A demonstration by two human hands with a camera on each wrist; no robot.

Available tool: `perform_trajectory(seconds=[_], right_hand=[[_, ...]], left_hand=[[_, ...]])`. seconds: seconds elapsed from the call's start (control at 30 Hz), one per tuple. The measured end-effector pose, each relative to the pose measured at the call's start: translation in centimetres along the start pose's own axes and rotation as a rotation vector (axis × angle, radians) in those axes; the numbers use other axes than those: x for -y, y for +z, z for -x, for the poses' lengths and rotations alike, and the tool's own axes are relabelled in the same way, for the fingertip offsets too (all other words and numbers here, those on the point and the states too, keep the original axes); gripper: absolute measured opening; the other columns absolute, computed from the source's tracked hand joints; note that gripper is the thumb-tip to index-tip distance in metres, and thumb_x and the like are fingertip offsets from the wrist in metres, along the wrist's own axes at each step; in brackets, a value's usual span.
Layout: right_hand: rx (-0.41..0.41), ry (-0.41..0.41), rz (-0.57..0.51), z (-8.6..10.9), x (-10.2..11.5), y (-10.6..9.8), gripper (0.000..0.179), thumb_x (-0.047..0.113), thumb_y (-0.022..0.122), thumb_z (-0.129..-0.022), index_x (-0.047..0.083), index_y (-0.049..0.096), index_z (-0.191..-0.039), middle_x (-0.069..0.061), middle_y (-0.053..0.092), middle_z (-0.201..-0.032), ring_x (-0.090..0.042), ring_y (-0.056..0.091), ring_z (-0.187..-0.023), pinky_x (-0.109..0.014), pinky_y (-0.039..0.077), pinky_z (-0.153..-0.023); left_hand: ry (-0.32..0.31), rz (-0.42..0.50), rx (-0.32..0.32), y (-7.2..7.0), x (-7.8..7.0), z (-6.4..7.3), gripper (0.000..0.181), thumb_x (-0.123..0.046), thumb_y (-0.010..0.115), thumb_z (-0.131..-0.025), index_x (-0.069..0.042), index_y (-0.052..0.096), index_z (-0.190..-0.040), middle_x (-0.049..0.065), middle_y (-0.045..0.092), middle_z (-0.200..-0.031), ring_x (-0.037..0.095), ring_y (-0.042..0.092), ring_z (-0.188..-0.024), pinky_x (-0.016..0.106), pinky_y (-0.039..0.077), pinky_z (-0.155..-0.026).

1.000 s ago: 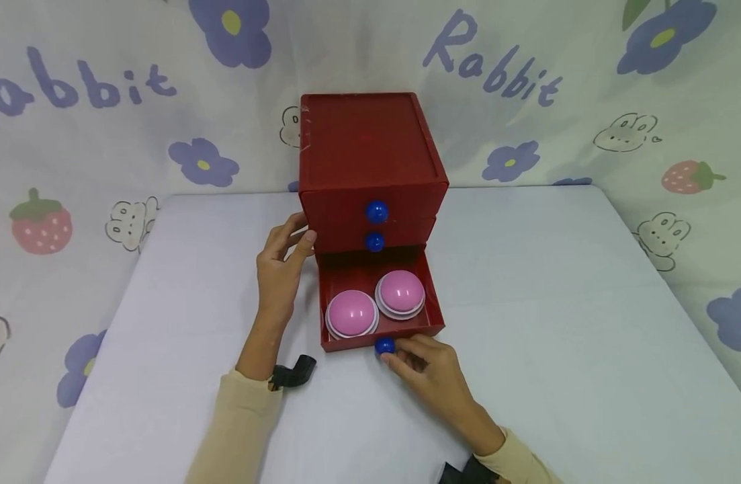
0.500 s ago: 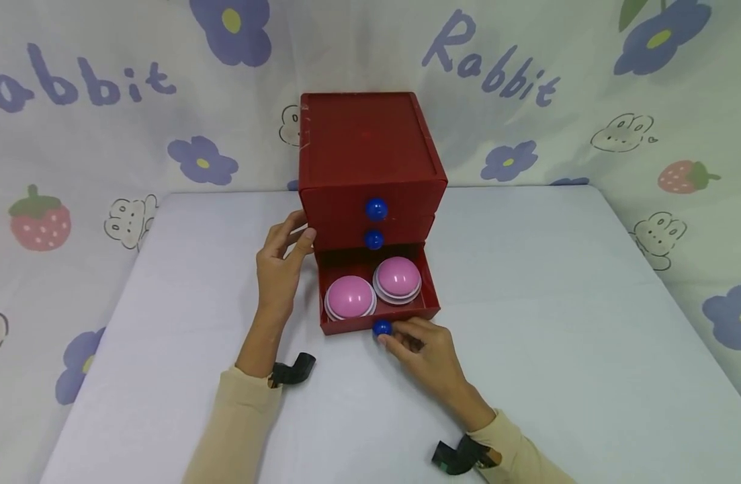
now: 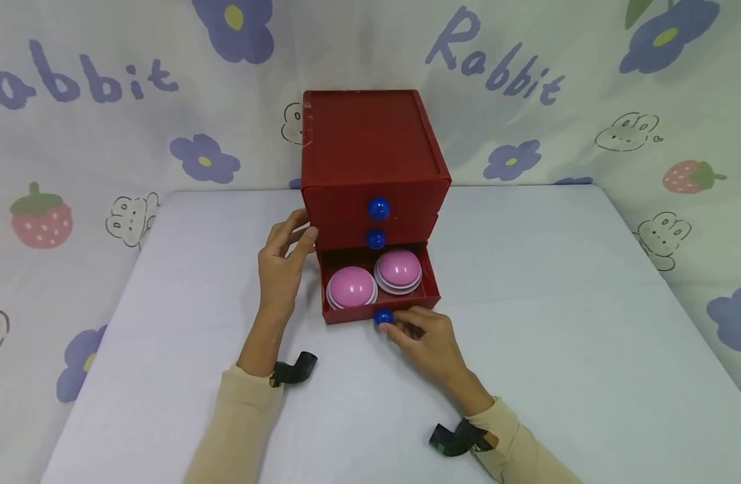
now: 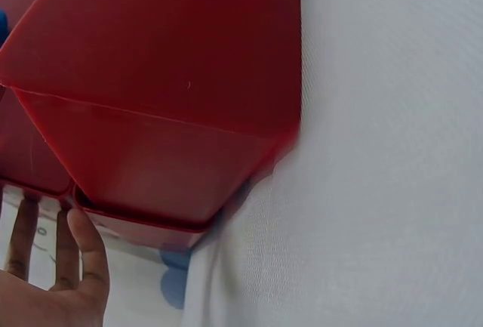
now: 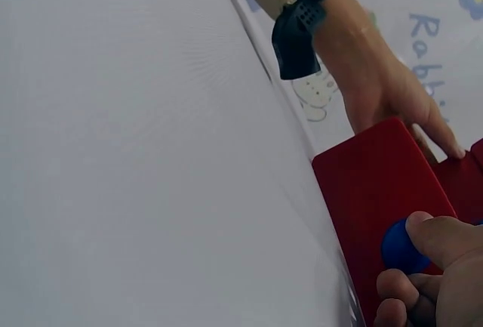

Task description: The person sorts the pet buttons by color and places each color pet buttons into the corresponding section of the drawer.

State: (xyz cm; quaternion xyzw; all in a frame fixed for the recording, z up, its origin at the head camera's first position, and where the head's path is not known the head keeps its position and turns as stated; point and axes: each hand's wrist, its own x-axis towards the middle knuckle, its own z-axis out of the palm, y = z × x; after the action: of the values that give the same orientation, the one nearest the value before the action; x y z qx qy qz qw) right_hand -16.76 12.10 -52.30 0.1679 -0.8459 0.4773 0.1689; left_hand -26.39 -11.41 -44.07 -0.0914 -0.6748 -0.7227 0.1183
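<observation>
A red drawer cabinet [image 3: 370, 138] stands at the back of the table, its bottom drawer [image 3: 349, 314] partly pulled out. Inside that drawer lie two pink domed pieces with white rims, a left one [image 3: 351, 286] and a right one [image 3: 399, 269]. My right hand [image 3: 429, 341] pinches the drawer's blue knob [image 3: 383, 317] between thumb and fingers; the right wrist view shows the thumb on the knob [image 5: 400, 248]. Against the cabinet's left side rests my left hand [image 3: 279, 272], its fingers extended and touching the wall, as the left wrist view also shows [image 4: 56, 266].
Two closed upper drawers carry blue knobs, an upper one [image 3: 379, 208] and a lower one [image 3: 375, 239]. A white cloth covers the table [image 3: 557, 323]. Behind it hangs a patterned curtain [image 3: 527, 40], close to the cabinet's back.
The bottom drawer has slid inward toward the cabinet, carrying the two pink pieces, and my right hand has moved forward with its knob. My left hand has stayed at the cabinet's side.
</observation>
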Motion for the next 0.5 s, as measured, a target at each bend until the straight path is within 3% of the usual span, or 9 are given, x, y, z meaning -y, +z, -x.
perform_trajectory(seconds=[0.5], right_hand=[[-0.011, -0.004, -0.031, -0.95, -0.55, 0.07, 0.015, 0.014, 0.084, -0.082, 0.005, 0.078, -0.092, 0.006, 0.063, -0.076, -0.009, 0.054, -0.066, -0.021, 0.046, -0.052]], left_hand=[[0.009, 0.014, 0.006, 0.10, 0.02, 0.06, 0.041, -0.011, 0.065, -0.098, -0.008, 0.060, -0.139, 0.008, 0.057, -0.130, 0.026, 0.054, -0.115, 0.028, 0.054, -0.088]])
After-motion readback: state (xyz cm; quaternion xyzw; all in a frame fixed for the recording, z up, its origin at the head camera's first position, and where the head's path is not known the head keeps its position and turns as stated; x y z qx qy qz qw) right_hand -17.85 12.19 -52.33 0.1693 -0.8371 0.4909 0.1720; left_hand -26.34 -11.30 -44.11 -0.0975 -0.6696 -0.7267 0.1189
